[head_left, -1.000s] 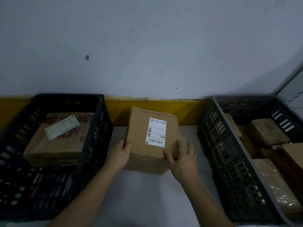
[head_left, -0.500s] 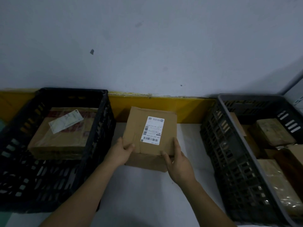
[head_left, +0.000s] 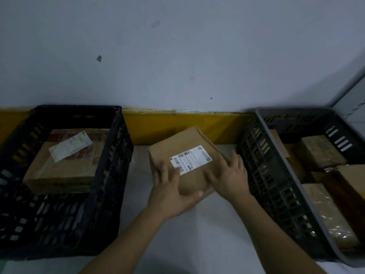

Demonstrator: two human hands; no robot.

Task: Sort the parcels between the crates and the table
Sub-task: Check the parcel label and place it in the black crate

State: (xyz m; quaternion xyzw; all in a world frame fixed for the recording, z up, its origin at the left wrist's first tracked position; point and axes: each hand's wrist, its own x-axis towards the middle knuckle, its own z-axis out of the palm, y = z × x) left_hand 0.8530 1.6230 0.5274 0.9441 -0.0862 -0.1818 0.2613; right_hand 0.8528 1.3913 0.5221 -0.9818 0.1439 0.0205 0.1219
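A brown cardboard parcel (head_left: 187, 147) with a white barcode label (head_left: 190, 159) lies on the white table (head_left: 207, 230) between two crates, turned at an angle. My left hand (head_left: 171, 196) grips its near left corner, thumb along the front edge. My right hand (head_left: 230, 178) presses on its right side with fingers spread. The black crate (head_left: 110, 175) on the left holds one large taped parcel (head_left: 65, 165). The grey crate (head_left: 276, 175) on the right holds several wrapped parcels (head_left: 320, 151).
A grey wall with a yellow strip (head_left: 177, 125) runs behind the table. The two crates flank the parcel closely, leaving a narrow band of table between them. A pale cabinet edge (head_left: 355, 91) shows at the far right.
The parcel has rotated clockwise and shifted right, toward the grey crate. My left hand moved from its left side onto the near corner; my right hand slid up its right side.
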